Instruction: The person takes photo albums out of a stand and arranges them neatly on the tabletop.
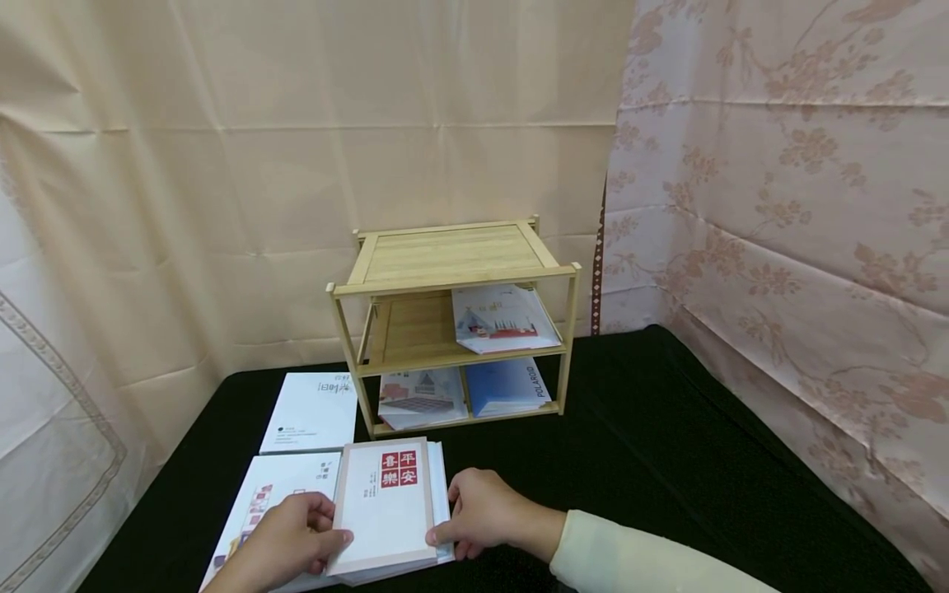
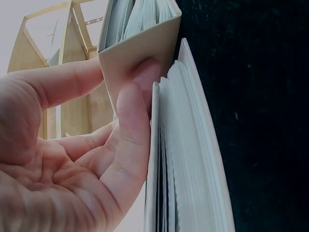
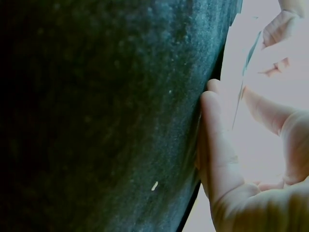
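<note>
A white book with red squares of characters lies on top of a stack of white books at the near edge of the table. My left hand pinches its left edge, thumb on the cover. In the left wrist view the left hand holds the book's edge above the thicker book under it. My right hand grips the right edge, thumb on the cover near the corner. In the right wrist view the right hand has its fingers against the black cloth.
A small wooden shelf stands at the middle of the black table, with books on its middle and bottom levels. Two more white books lie to its left front. Curtains close in the back and right.
</note>
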A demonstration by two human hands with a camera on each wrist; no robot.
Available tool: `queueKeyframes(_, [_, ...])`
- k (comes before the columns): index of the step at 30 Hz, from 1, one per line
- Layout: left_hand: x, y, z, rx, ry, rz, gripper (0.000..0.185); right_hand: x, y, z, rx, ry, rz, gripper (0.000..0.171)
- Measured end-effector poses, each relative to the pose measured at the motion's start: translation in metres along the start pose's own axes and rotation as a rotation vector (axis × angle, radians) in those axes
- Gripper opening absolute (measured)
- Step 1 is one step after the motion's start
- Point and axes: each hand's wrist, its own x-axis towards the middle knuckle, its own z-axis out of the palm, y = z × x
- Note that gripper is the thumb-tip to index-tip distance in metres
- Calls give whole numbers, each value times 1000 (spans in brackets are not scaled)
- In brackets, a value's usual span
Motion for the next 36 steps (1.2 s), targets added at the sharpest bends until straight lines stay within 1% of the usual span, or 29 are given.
queueKeyframes(6, [0,-1,-1,23,8,22,31,0,-1,0,-14,-2,13,41])
queueKeyframes(13, [0,0,-1,30,2,20,32,0,0,0,-16,8,8,44])
queueKeyframes(21, [-1,1,-1,44,21,22,30,0,1,-1,5,-1,-8,47])
queueKeyframes(26, [1,4,-1,83,4,36,31,-2,2,-4,10,5,-4,49])
queueKeyframes(29, [3,5,-1,115,0,35,35,-3,4,-6,13,3,-3,51])
queueKeyframes(35, [5,4,-4,173,-20,5,59,-2,5,-6,13,-27,-9,53])
queueKeyframes(36, [5,4,-5,188,-23,4,63,0,6,-7,-8,-41,-11,55])
